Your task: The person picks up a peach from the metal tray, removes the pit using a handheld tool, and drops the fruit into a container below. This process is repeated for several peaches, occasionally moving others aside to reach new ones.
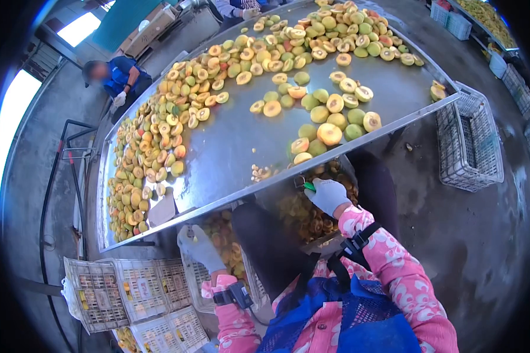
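Note:
My right hand [328, 196], in a pale glove, is closed around a small green-handled tool [309, 186] with a metal end. It is just below the near edge of the metal table [218, 159], above a container of fruit pieces [300, 215] between my knees. My left hand [200, 247], also gloved, is lower left beside a white crate of stone fruit [222, 232]. Its fingers are curled, and what they hold is too small to make out. Halved yellow-green stone fruit [330, 134] lies on the table closest to my right hand, with several loose pits [261, 173] by the edge.
Heaped fruit halves [159, 135] cover the table's left and far sides. A white plastic crate [470, 138] stands on the floor at right; more crates [141, 288] are at lower left. A seated person [121, 76] is at far left, and another person's gloved hand [251, 13] is at the far edge.

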Available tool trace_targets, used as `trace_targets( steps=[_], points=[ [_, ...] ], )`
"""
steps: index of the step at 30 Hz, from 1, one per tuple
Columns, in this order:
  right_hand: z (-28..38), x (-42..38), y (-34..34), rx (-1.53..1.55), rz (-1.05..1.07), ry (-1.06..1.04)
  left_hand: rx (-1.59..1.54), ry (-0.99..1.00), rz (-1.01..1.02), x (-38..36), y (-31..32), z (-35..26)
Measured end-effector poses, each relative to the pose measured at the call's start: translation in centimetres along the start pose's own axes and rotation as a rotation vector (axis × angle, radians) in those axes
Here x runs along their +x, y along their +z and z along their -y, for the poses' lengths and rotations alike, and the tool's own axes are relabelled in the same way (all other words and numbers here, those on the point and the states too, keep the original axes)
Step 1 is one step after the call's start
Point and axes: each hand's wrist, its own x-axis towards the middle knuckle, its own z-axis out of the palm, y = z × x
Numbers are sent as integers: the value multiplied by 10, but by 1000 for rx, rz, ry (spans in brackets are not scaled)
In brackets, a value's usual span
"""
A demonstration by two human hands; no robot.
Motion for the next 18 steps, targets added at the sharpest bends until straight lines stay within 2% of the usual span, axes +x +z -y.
trace_targets(
  steps=[2, 3, 4, 5, 6, 7, 10, 12, 14, 16, 18],
  points=[
    [-1, -1, 7, 35, 58, -28, 50, 142, -109, 7, 8, -24],
    [-2, -4, 9, 66, 51, -33, 11, 270, -12, 5, 21, -42],
    [-5, -8, 10, 96, 40, -33, -122, 277, 63, -2, 37, -73],
    [-9, -14, 13, 148, 36, -27, -264, 276, 291, -4, 47, -106],
    [-15, -20, 15, 265, 52, -21, -322, 403, 340, -12, 90, -104],
    [-14, -29, 6, 314, 48, 2, -345, 379, 486, -12, 98, -142],
    [-11, -51, -20, 407, 24, 80, -423, 319, 625, -7, 183, -182],
    [-14, -60, -23, 453, 18, 139, -41, 185, 949, 4, 203, -210],
    [-13, -55, -26, 609, -127, 151, -47, 226, 998, 9, 202, -220],
    [-7, -46, -34, 650, -142, 126, -31, 257, 1051, 7, 203, -209],
    [5, -30, -46, 767, -122, 10, -409, 93, 928, 0, 210, -188]
  ],
)
